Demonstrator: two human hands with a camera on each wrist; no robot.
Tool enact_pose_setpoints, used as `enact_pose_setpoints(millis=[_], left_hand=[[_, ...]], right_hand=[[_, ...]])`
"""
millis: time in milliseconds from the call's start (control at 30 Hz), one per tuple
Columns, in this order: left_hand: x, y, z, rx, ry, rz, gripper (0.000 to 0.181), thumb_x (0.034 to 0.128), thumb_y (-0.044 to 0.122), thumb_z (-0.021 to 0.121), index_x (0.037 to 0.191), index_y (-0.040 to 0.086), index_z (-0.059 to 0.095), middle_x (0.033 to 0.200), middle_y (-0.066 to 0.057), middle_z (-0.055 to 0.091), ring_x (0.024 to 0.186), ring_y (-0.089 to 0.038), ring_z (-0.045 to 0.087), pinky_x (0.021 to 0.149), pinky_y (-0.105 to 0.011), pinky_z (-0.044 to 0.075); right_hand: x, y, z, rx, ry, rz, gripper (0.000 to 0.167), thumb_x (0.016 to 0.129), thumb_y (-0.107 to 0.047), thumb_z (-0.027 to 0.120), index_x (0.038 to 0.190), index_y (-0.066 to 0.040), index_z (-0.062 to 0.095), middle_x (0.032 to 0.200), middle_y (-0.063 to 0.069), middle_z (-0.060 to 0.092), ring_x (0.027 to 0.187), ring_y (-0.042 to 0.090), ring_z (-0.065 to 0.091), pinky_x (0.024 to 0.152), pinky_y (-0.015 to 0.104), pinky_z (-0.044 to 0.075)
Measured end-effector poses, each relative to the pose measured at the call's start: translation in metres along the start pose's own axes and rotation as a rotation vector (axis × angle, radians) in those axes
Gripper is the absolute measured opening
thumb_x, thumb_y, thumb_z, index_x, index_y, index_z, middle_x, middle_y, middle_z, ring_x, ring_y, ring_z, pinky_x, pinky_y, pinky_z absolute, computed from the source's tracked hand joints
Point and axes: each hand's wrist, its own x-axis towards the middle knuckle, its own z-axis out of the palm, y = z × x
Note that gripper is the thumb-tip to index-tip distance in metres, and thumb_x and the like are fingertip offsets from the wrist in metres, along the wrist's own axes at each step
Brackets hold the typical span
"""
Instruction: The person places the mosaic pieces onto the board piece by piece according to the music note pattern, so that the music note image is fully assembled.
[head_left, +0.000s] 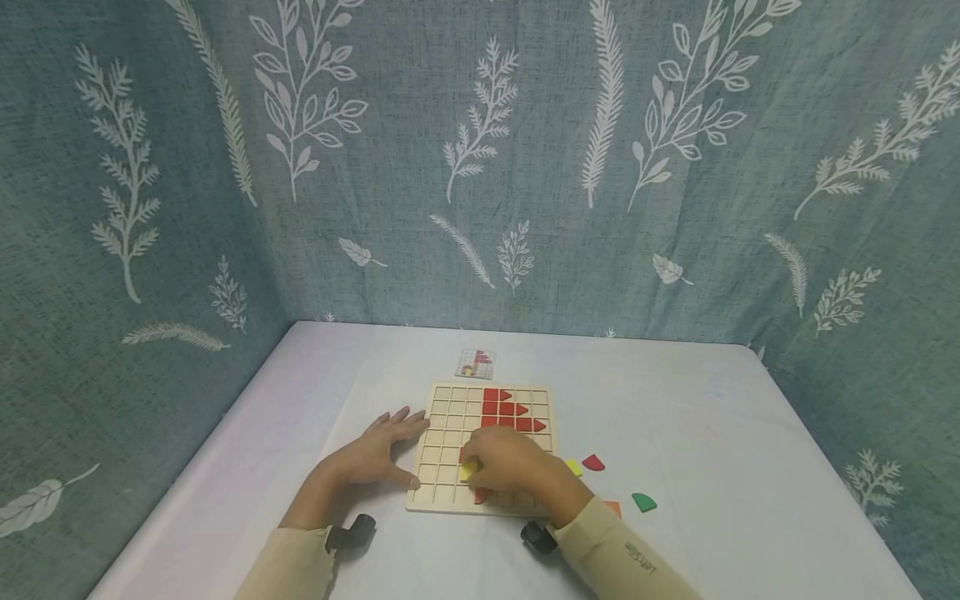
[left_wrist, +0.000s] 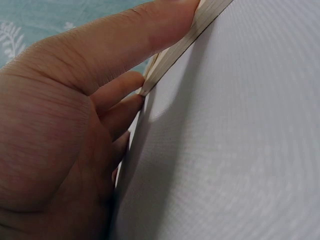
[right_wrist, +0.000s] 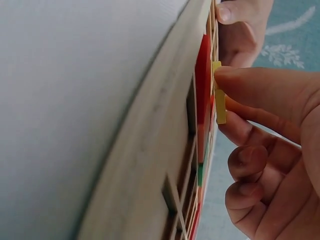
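Observation:
A wooden grid board [head_left: 447,497] lies on the white table, with rows of red pieces [head_left: 491,408] ending in points on its upper right part. The left hand [head_left: 371,454] rests along the board's left edge, fingers spread and thumb on the lower left edge; in the left wrist view its thumb [left_wrist: 135,37] touches the wooden edge. Over the lower middle of the board, the right hand [head_left: 513,462] pinches a yellow piece [right_wrist: 221,106] between thumb and fingers. Red and green pieces show in the board beside it in the right wrist view. The right hand hides part of the grid.
A small pattern card [head_left: 476,364] lies behind the board. Right of the board are a red piece [head_left: 593,462], a green piece [head_left: 643,502], a yellow piece [head_left: 573,467] and an orange piece [head_left: 614,507] partly behind the right forearm. Patterned curtains stand behind and at left.

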Motion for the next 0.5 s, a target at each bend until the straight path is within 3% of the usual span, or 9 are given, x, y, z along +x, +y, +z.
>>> enact_pose_setpoints(millis=[333, 500], left_hand=[[0.0002, 0.0017, 0.0007, -0.006, -0.001, -0.013, 0.102, 0.0641, 0.052, 0.084, 0.149, 0.013, 0.042, 0.157, -0.007, 0.029, 0.147, -0.032, 0.009, 0.118, -0.053, 0.002], [0.0008, 0.0015, 0.001, -0.005, -0.003, -0.015, 0.102, 0.0643, 0.051, 0.084, 0.149, 0.012, 0.042, 0.157, -0.008, 0.029, 0.147, -0.033, 0.01, 0.118, -0.053, 0.002]], right_hand=[[0.0042, -0.0056, 0.0035, -0.018, -0.037, 0.066, 0.01, 0.078, -0.02, 0.078, 0.08, -0.026, 0.07, 0.077, -0.014, 0.054, 0.073, 0.008, 0.05, 0.061, 0.024, 0.045], [0.0039, -0.0093, 0.0044, -0.046, -0.026, 0.057, 0.011, 0.078, -0.02, 0.075, 0.076, -0.026, 0.067, 0.075, -0.013, 0.054, 0.069, 0.008, 0.049, 0.058, 0.024, 0.044]])
